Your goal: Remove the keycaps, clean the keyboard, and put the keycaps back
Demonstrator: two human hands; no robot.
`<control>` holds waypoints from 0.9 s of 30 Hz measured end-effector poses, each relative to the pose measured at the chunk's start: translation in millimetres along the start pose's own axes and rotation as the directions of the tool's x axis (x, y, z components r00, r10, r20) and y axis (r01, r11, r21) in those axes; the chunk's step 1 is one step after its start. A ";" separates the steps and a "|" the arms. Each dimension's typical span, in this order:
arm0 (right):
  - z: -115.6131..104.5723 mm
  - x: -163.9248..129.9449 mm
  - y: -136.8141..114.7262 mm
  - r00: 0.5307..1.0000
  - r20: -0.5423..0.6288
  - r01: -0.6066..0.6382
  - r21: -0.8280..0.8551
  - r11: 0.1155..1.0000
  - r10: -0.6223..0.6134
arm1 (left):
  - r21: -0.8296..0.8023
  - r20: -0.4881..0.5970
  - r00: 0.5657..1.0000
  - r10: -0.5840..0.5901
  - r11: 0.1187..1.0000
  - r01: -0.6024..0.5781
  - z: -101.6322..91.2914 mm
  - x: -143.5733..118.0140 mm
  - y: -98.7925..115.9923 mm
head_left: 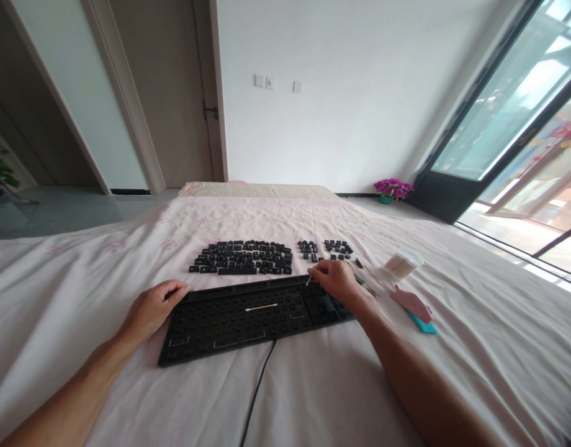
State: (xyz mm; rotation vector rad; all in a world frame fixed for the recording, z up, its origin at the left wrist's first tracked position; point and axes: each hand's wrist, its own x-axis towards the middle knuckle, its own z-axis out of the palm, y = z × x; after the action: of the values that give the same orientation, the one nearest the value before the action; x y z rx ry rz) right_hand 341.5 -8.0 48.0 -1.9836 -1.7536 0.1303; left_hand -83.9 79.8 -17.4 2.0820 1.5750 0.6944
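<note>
A black keyboard (pixel 229 323) with its keycaps removed lies on a pale bedsheet in front of me. My left hand (pixel 152 307) rests on the keyboard's left end, fingers lightly curled. My right hand (pixel 336 279) is over the keyboard's upper right part, pinching a cotton swab (pixel 309 278) whose tip touches the frame. A second cotton swab (pixel 261 307) lies across the middle of the keyboard. Loose black keycaps (pixel 243 257) are laid out in rows behind the keyboard, with smaller groups (pixel 325 248) to the right.
A clear tub of cotton swabs (pixel 401 264) lies tipped to the right of the keyboard, beside a pink and teal tool (pixel 416 307). The keyboard cable (pixel 257 391) runs toward me. A flower pot (pixel 391 189) stands by the glass door.
</note>
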 end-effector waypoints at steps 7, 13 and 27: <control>1.7 -2.9 -3.6 0.998 -0.022 0.057 -0.113 0.992 -0.060 | -0.003 0.000 1.000 0.005 1.000 -0.005 -0.1 -0.5 1.8; 2.4 -3.4 -1.3 0.998 0.006 0.071 -0.075 0.995 -0.070 | 0.008 -0.006 1.000 0.004 1.000 -0.004 0.6 0.3 -0.2; 8.2 -2.7 6.2 0.995 -0.080 0.050 -0.089 0.995 -0.057 | 0.013 -0.012 1.000 0.016 1.000 -0.016 -0.3 -0.5 0.6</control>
State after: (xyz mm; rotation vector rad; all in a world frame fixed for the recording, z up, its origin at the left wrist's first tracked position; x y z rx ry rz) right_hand 343.6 -8.6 37.6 -1.9710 -1.7850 -0.0463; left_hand -83.7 79.2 -16.9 2.1062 1.5750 0.7051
